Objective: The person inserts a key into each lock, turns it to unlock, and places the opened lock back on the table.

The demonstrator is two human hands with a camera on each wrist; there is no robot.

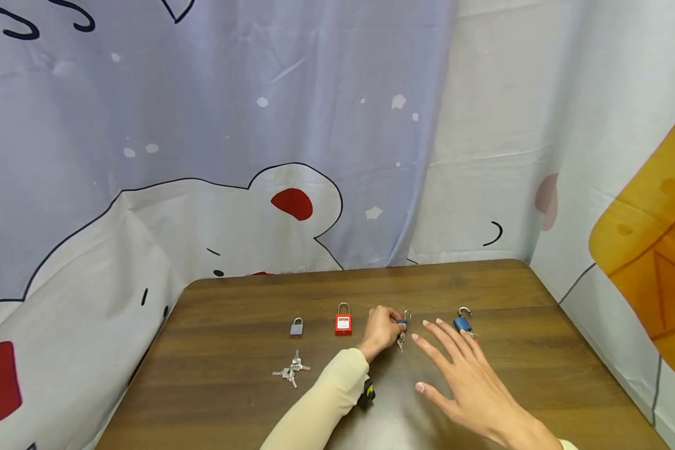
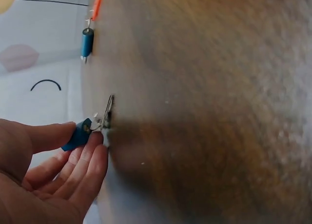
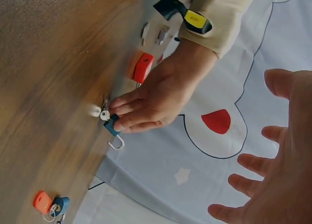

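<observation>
While the left hand [image 1: 379, 331] pinches a small blue padlock [image 3: 111, 124] between thumb and fingers over the wooden table [image 1: 230, 412], silvery keys [image 1: 401, 341] sit at that lock's six o'clock side in the head view. The right hand [image 1: 472, 382] is released, its fingers spread, at four o'clock from the held lock. At three o'clock lies a second blue padlock [image 1: 462, 324], an orange piece [image 3: 42, 202] beside it. A red padlock [image 1: 343, 325] lies at nine o'clock, with a grey padlock [image 1: 296, 329] beyond and loose keys [image 1: 288, 374] nearer eight.
</observation>
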